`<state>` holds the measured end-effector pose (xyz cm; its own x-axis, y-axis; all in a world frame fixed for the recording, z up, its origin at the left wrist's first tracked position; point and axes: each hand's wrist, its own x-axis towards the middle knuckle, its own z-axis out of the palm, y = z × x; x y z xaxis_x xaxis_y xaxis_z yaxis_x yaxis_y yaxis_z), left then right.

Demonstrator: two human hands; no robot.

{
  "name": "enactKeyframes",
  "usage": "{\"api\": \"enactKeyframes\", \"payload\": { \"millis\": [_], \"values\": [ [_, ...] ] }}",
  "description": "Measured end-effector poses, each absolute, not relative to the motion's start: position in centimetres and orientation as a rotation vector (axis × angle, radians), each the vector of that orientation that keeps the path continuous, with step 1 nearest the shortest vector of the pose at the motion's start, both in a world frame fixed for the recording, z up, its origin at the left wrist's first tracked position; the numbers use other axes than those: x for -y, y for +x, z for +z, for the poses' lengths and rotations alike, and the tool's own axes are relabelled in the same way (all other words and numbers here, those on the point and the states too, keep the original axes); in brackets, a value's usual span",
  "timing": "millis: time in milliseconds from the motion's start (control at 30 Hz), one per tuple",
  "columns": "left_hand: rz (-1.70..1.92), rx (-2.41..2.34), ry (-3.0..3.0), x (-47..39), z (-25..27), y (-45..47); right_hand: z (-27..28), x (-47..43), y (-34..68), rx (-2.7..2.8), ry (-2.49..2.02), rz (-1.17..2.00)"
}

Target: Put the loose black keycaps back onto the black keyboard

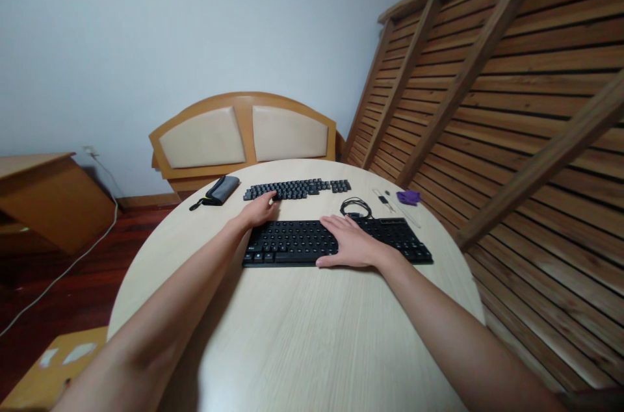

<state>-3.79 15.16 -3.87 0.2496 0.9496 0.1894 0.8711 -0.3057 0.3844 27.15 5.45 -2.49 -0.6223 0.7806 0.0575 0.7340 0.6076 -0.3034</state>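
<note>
A black keyboard [297,240] lies across the table, with much of its key area showing bare key posts; a few caps and the space bar sit along its near edge. My right hand [353,242] rests flat on it right of the middle, fingers spread. Beyond the keyboard, loose black keycaps [297,188] are laid out in rows, with a smaller group [340,186] to their right. At the near edge of these rows my left hand [259,209] has its fingertips closed on what looks like one keycap, partly hidden by the fingers.
A coiled black cable [355,206] lies behind the keyboard. To its right are a small wire tool [383,200], a thin pale stick [408,216] and a purple cloth [408,197]. A grey-black pouch [221,190] lies at left on the round table [302,334]. Wooden slats lean at right.
</note>
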Motion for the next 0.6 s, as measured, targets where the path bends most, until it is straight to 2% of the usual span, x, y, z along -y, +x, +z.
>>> {"api": "enactKeyframes", "payload": {
  "millis": [300, 600],
  "values": [
    [0.484, -1.845, 2.342, -14.6, -3.3, -4.3, -2.3, -5.3, 27.0, 2.64, -1.271, 0.379],
    [0.582, -1.932, 2.348, -12.6, -3.8, -7.8, -2.4, -5.3, 27.1, 2.637, -1.254, 0.375]
  ]
}}
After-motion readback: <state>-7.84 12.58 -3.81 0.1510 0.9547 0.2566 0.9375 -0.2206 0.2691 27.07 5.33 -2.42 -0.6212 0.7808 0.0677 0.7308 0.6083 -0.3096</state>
